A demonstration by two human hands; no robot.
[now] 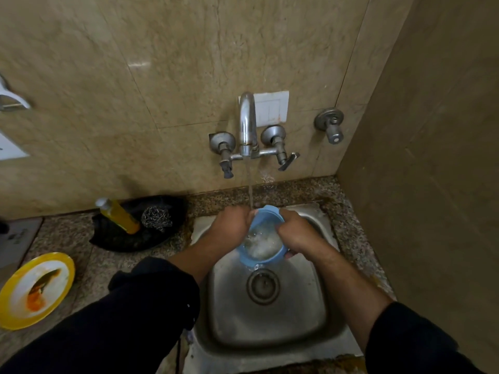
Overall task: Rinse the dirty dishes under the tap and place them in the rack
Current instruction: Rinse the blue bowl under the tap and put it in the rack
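Your left hand (232, 222) and right hand (294, 233) are both gripping the blue bowl (266, 214) by its sides, holding it at centre frame over the sink (270, 325) under the tap's (247, 122) stream. Being round, it has no long axis, and its mouth is tilting up toward you. I judge you are only beginning: the stained yellow plate (58, 261) is waiting at lower left, and no rack is showing.

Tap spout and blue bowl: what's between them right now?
Only the stream of water, running from the tap spout down to the far rim of the blue bowl, which the left hand and right hand hold over the sink. Head view.
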